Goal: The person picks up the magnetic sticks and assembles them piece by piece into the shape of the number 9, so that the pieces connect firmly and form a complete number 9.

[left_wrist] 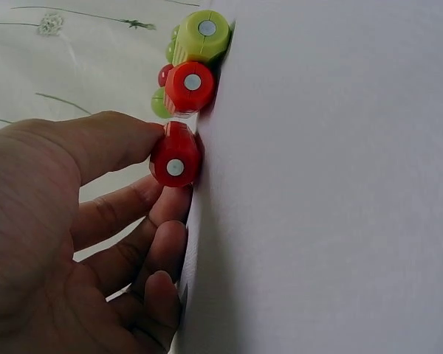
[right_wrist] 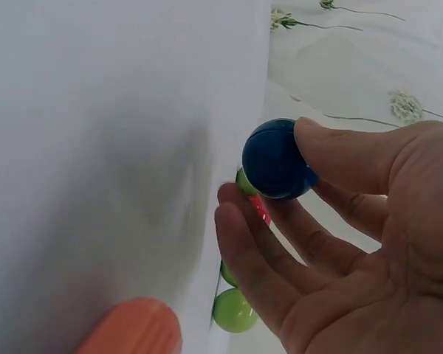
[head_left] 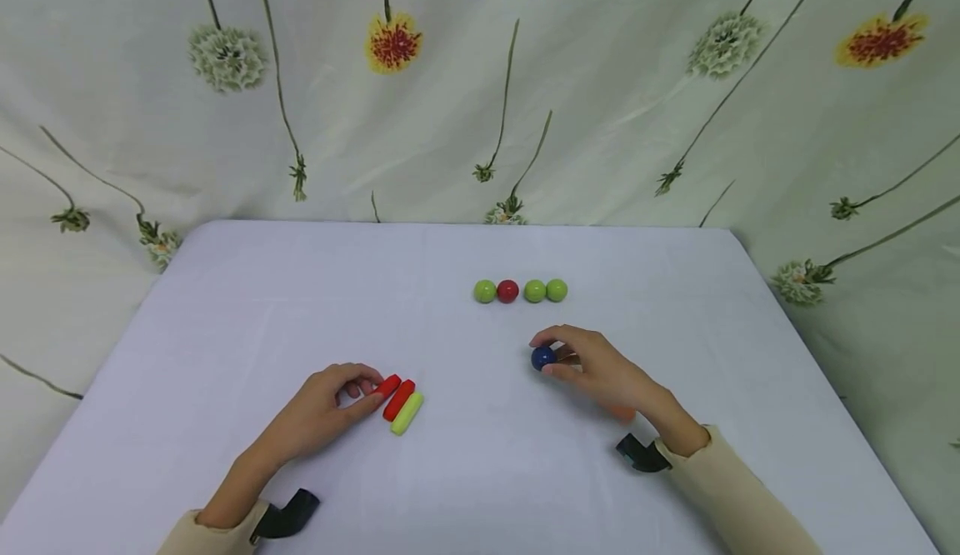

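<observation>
My left hand [head_left: 330, 405] pinches a red rod [left_wrist: 176, 153] between thumb and fingers, low at the tabletop. Next to it, a second red rod [head_left: 399, 401] and a yellow-green rod [head_left: 407, 413] lie side by side; pale discs show in the rods' ends in the left wrist view. With thumb and fingertips, my right hand [head_left: 596, 363] holds a dark blue ball [right_wrist: 277, 158] in front of the row of balls. Partly hidden beneath the right wrist is an orange rod [right_wrist: 136, 332].
Across the back of the white table [head_left: 247, 313] stand green balls [head_left: 535, 291] and one red ball [head_left: 507, 291] in a row, with a small gap after the red one. A flower-patterned cloth [head_left: 600, 80] hangs behind the table's far edge.
</observation>
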A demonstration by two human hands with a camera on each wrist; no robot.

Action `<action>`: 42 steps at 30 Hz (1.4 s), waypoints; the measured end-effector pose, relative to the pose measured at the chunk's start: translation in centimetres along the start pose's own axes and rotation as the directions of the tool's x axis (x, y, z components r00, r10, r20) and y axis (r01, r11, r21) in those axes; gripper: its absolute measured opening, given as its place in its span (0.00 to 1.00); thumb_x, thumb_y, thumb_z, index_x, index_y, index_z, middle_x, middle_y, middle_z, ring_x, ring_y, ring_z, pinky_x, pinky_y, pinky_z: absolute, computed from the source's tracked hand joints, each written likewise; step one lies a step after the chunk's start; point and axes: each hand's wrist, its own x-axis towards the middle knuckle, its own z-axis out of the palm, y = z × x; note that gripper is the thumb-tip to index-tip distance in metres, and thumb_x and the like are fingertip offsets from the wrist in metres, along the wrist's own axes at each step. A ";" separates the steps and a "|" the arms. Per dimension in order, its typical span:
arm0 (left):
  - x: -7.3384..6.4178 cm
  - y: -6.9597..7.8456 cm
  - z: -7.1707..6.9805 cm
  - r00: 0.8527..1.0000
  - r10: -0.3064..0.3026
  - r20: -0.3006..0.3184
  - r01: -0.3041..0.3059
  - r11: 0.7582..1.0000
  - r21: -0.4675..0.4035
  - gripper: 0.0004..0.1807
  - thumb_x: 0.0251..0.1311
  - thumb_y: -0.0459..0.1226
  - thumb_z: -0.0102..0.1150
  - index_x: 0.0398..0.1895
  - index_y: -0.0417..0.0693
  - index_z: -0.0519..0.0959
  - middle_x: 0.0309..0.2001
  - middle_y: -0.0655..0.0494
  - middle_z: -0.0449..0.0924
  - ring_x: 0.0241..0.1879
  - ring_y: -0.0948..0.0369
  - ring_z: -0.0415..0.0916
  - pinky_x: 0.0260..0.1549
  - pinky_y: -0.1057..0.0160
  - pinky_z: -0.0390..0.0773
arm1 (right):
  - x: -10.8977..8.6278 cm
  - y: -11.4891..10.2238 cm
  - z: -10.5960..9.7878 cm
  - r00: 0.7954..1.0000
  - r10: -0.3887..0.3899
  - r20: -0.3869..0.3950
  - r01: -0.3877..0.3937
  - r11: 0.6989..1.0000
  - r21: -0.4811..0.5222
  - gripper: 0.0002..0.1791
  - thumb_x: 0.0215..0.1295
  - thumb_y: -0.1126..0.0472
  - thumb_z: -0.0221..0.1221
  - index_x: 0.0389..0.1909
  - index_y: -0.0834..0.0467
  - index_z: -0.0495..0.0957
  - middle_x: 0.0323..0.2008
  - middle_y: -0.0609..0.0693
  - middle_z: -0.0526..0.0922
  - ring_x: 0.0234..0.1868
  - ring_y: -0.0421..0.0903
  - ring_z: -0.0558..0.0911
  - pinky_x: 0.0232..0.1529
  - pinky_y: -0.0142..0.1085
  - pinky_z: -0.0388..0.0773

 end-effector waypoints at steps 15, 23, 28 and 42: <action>-0.1 -0.2 0.2 0.998 0.032 -0.055 -0.030 0.999 0.028 0.11 0.59 0.32 0.67 0.46 0.47 0.83 0.37 0.62 0.80 0.37 0.64 0.72 0.33 0.70 0.75 | 0.1 -0.1 0.7 1.000 -0.011 0.006 0.011 0.995 -0.102 0.17 0.66 0.69 0.62 0.55 0.61 0.78 0.51 0.52 0.84 0.50 0.48 0.83 0.53 0.40 0.81; 0.0 0.0 0.2 0.996 0.029 -0.085 -0.026 0.999 0.028 0.12 0.57 0.32 0.69 0.45 0.47 0.84 0.37 0.60 0.81 0.35 0.64 0.73 0.31 0.70 0.76 | 0.0 -0.1 0.5 1.000 0.018 0.007 -0.017 0.994 -0.109 0.16 0.67 0.68 0.62 0.55 0.62 0.78 0.51 0.52 0.84 0.50 0.48 0.84 0.54 0.42 0.80; 0.1 0.1 0.2 0.991 0.053 -0.126 -0.052 0.999 0.006 0.13 0.57 0.30 0.70 0.46 0.46 0.84 0.38 0.59 0.82 0.35 0.64 0.76 0.35 0.69 0.80 | 0.1 0.0 0.4 1.000 0.029 0.005 -0.028 0.995 -0.095 0.16 0.67 0.68 0.63 0.55 0.61 0.78 0.51 0.52 0.84 0.51 0.48 0.84 0.55 0.42 0.80; 1.3 3.0 0.2 0.978 0.168 -0.125 -0.175 0.984 -0.045 0.15 0.57 0.28 0.69 0.48 0.45 0.85 0.42 0.58 0.82 0.37 0.66 0.82 0.41 0.67 0.83 | 0.1 0.2 0.5 0.999 0.042 0.015 -0.041 0.995 -0.096 0.16 0.68 0.67 0.62 0.56 0.60 0.78 0.53 0.52 0.83 0.52 0.48 0.84 0.55 0.43 0.80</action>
